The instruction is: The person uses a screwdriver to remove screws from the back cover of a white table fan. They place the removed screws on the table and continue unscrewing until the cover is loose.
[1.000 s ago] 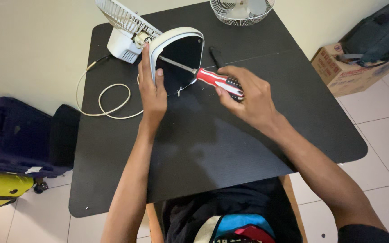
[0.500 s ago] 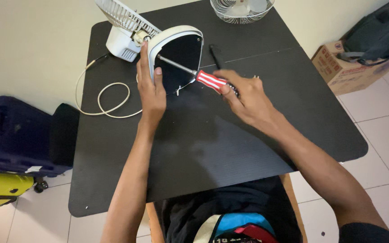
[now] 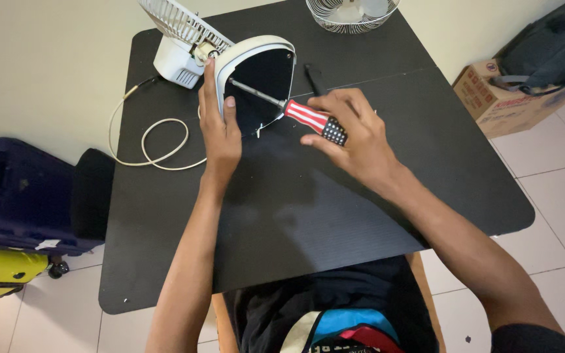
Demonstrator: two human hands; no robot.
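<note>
Screwdriver [image 3: 299, 112], red-and-white striped handle, gripped in right hand [image 3: 354, 140]; left hand [image 3: 220, 127] clasps fan base [image 3: 259, 75].

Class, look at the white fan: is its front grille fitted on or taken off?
Off. The front grille lies by itself at the table's far edge, apart from the fan, which the left hand steadies.

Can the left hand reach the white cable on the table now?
Probably not at once: the left hand grips the fan base. The white cable lies unblocked beside it.
</note>
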